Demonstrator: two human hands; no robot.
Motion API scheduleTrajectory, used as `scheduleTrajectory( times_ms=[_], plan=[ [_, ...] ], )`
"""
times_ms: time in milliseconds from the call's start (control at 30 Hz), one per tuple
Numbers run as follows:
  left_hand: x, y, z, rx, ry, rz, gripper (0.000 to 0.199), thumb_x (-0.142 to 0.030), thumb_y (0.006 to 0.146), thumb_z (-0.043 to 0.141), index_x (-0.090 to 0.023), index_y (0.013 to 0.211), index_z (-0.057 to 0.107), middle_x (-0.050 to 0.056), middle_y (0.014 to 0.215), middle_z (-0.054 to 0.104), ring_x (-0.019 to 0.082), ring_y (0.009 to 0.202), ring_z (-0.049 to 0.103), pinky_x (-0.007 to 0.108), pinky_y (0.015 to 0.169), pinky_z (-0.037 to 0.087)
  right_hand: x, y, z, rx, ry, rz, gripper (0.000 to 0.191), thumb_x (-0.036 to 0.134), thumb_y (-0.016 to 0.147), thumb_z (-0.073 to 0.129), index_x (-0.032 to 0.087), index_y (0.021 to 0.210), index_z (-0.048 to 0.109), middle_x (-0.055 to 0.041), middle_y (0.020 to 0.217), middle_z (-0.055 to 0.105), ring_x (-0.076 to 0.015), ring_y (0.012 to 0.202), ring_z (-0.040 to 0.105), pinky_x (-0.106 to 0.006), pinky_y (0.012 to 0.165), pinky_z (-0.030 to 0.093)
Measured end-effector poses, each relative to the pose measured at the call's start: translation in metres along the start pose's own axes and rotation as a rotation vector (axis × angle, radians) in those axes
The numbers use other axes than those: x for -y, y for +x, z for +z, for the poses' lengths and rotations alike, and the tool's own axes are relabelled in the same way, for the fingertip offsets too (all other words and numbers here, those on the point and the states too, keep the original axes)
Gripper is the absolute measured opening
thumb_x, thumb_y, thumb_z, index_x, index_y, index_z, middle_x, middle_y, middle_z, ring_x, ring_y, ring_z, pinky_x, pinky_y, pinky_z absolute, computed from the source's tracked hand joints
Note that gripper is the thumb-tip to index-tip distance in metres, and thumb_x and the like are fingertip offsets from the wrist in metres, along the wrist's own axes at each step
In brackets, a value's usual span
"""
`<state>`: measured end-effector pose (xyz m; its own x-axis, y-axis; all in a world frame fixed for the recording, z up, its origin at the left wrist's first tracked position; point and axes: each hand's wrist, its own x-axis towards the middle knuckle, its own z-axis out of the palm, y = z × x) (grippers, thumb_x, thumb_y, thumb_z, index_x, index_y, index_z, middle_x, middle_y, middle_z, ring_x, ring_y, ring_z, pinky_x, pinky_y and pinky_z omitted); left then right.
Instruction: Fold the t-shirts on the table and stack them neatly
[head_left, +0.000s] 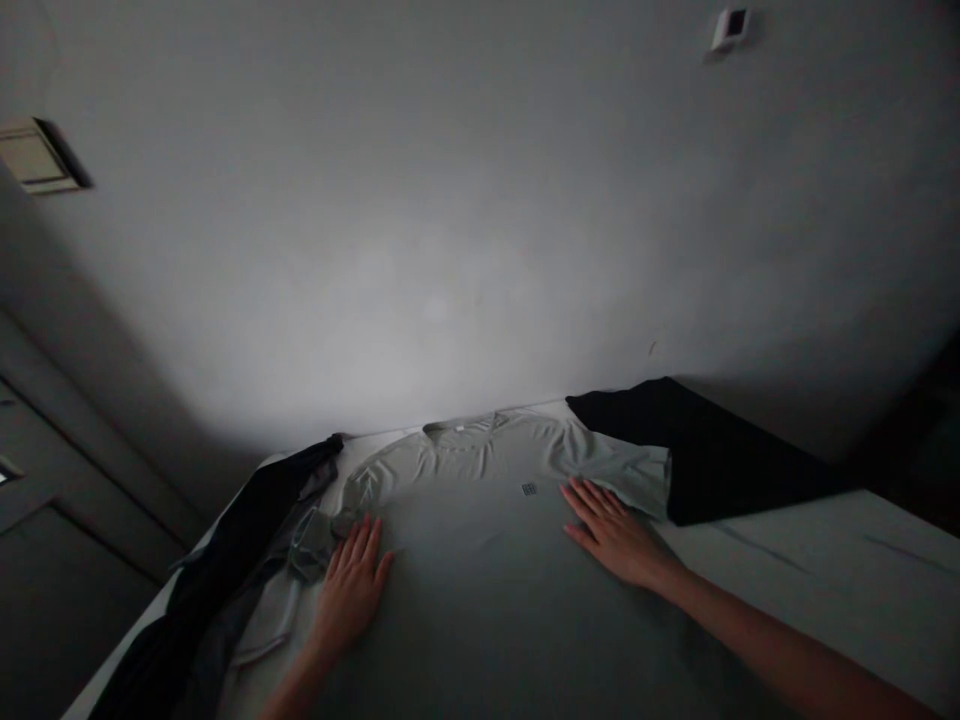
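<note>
Left grip [352, 580], right grip [613, 535]: released, flat on shirt [480, 570] | pale grey-green, creased shoulders [559, 445], dark chest print [529, 489]

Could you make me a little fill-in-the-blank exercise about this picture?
The left hand and right hand rest palms ____ on the shirt.
The small dark logo is nearer the ____ hand.
The crumpled dark clothing lies on the person's ____ side.
The shirt's collar points toward the ____.

Missing words: down; right; left; wall.
</note>
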<state>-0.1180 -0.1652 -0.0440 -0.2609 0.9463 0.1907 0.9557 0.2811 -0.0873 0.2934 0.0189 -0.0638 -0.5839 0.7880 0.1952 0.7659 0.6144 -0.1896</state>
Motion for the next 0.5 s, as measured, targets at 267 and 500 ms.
scheduleTrajectory(
  times_ms=[267,500],
  plan=[
    [-0.105,0.078,0.001,0.032,-0.189,0.311,0.055,-0.033,0.097,0.028,-0.017,0.149,0.027,0.008,0.155,0.031,0.023,0.144,0.026,0.046,0.117,0.029,0.087,0.095,0.003,0.162,0.200,-0.383,0.054,0.041,0.100,0.033,0.023,0.150,0.028,-0.0067,0.155,0.027,-0.0220,0.144,0.022,-0.045,0.117,0.023],
    [-0.075,0.139,0.010,0.063,-0.199,0.287,0.053,-0.048,0.097,0.032,-0.033,0.147,0.030,0.000,0.156,0.030,0.024,0.145,0.024,0.050,0.117,0.024,0.066,0.156,0.014,0.218,0.188,-0.472,0.054,0.054,0.098,0.034,0.032,0.147,0.033,-0.0028,0.156,0.025,-0.0236,0.144,0.019,-0.050,0.118,0.017]
  ],
)
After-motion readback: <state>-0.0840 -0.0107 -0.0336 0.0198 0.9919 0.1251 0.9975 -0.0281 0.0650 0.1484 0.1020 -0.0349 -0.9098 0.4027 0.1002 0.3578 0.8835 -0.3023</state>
